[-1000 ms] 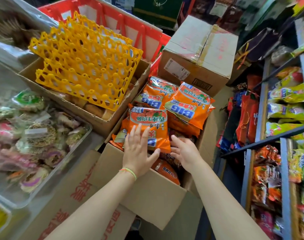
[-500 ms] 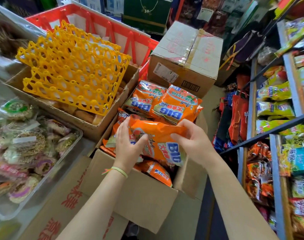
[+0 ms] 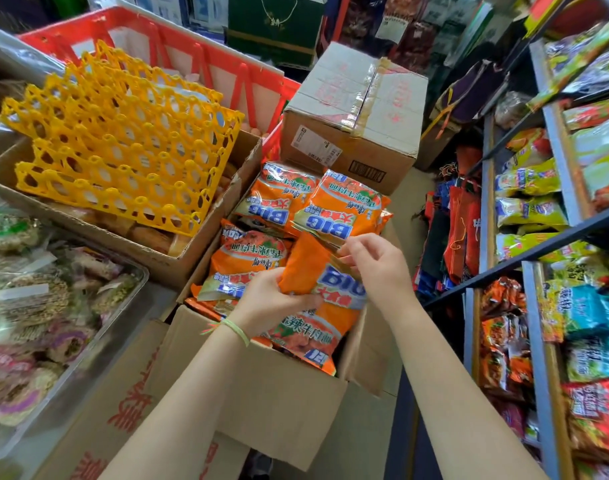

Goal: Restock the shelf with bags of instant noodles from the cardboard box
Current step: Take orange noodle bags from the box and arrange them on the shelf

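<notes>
An open cardboard box (image 3: 261, 403) in the middle holds several orange bags of instant noodles (image 3: 341, 206). My left hand (image 3: 272, 303) grips the left side of one orange noodle bag (image 3: 317, 306) lifted over the box's near edge. My right hand (image 3: 376, 268) pinches that bag's top edge. The bag hangs tilted, its lower end over the box's near wall. The shelf (image 3: 535, 254) with packed snacks and noodle bags stands at the right.
Yellow egg trays (image 3: 123, 140) sit in a cardboard box at the left, a red crate (image 3: 199, 53) behind. A taped closed carton (image 3: 358, 112) stands beyond the noodle box. A clear tray of wrapped snacks (image 3: 36, 299) lies at the near left. Red bags (image 3: 459, 226) hang beside the shelf.
Both hands went from resting on the bags in the box to taking hold of one bag and lifting it up and toward me. The view has shifted closer and to the right.
</notes>
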A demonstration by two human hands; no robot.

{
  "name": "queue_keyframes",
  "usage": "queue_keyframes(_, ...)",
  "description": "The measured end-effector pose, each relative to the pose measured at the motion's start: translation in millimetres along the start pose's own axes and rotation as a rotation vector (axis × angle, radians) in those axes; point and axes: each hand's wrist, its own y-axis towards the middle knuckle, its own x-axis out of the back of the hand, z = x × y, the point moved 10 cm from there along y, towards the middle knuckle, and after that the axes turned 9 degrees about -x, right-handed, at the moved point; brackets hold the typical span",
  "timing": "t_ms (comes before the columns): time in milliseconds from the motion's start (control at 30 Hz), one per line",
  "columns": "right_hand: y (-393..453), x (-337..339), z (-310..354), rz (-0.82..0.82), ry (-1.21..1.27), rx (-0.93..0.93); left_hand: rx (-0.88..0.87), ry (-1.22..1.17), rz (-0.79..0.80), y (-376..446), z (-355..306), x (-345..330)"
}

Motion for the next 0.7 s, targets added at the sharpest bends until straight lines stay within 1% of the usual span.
queue_keyframes(67, 18.7, 21.2, -29.3, -0.174, -0.052, -0.125, 0.099, -0.131, -0.198, -6.9, 24.0, 21.3)
queue_keyframes(100, 26.3, 28.6, -44.4, -0.229, -0.094, -0.2, 0.166, -0.205, -0.303, -12.4, 38.1, 30.4)
queue_keyframes(133, 32.6, 31.3, -58.2, -0.251, -0.13, -0.277, 0.239, -0.27, -0.391, -18.8, 51.5, 37.1)
queue_keyframes(200, 41.2, 24.4, -79.3, -0.21, -0.151, -0.412, 0.335, -0.351, -0.495, -26.6, 70.7, 45.1)
queue_keyframes(300, 46.5, 9.9, -98.3, -0.134, -0.043, -0.582, 0.403, -0.34, -0.528, -30.1, 81.3, 50.3)
queue_keyframes(367, 49.2, 11.0, -101.4, -0.135, -0.081, -0.623, 0.421, -0.36, -0.524, -31.5, 81.9, 47.9)
queue_keyframes(467, 55.4, 14.2, -87.6, -0.146, -0.196, -0.546, 0.429, -0.392, -0.519, -29.8, 83.5, 43.9)
queue_keyframes(533, 57.1, 12.4, -76.7, -0.145, -0.203, -0.498, 0.435, -0.387, -0.517, -28.0, 85.9, 42.6)
queue_keyframes(600, 54.4, 3.7, -78.2, -0.09, -0.102, -0.541, 0.446, -0.384, -0.514, -27.1, 88.9, 41.6)
queue_keyframes(700, 47.7, -14.5, -86.8, 0.017, 0.198, -0.635, 0.451, -0.403, -0.505, -26.1, 92.2, 39.5)
